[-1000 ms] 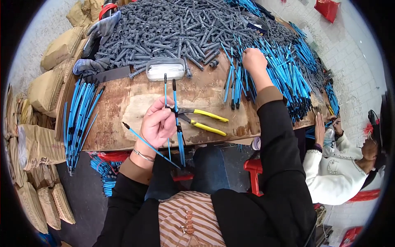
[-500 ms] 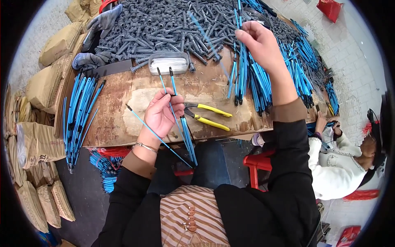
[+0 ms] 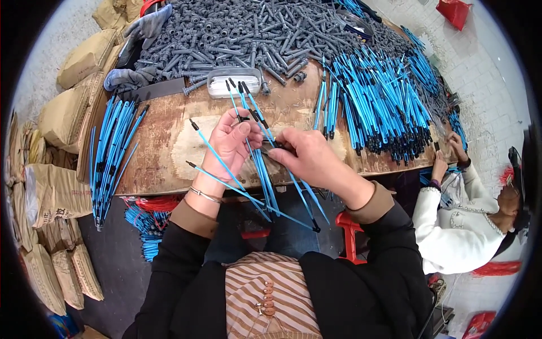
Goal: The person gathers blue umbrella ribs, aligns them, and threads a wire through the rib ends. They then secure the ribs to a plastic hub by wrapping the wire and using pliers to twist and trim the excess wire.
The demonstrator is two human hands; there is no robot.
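Observation:
My left hand [image 3: 226, 146] is closed on several thin blue sticks [image 3: 262, 178] with black ends. Some of them stand steeply through the fingers, while others slant across my wrist. Close on its right, my right hand [image 3: 316, 161] pinches more blue sticks [image 3: 299, 195], whose upper black ends lean toward the left hand's bunch. The two hands meet just above the table's front edge. Beyond them stands a clear plastic box [image 3: 217, 89] of thin white pieces. My hands hide the middle of the table.
A big heap of grey plastic parts [image 3: 226, 34] covers the back of the wooden table [image 3: 164, 152]. Blue sticks are piled [image 3: 384, 107] at right and bundled [image 3: 113, 147] at left. Gloves [image 3: 127, 79] lie back left. A co-worker [image 3: 463, 226] sits at right, near a red stool [image 3: 350, 234].
My right hand has come from the stick pile down and left to my left hand, bringing blue sticks. More sticks now cross at my left hand. The yellow-handled pliers have become hidden.

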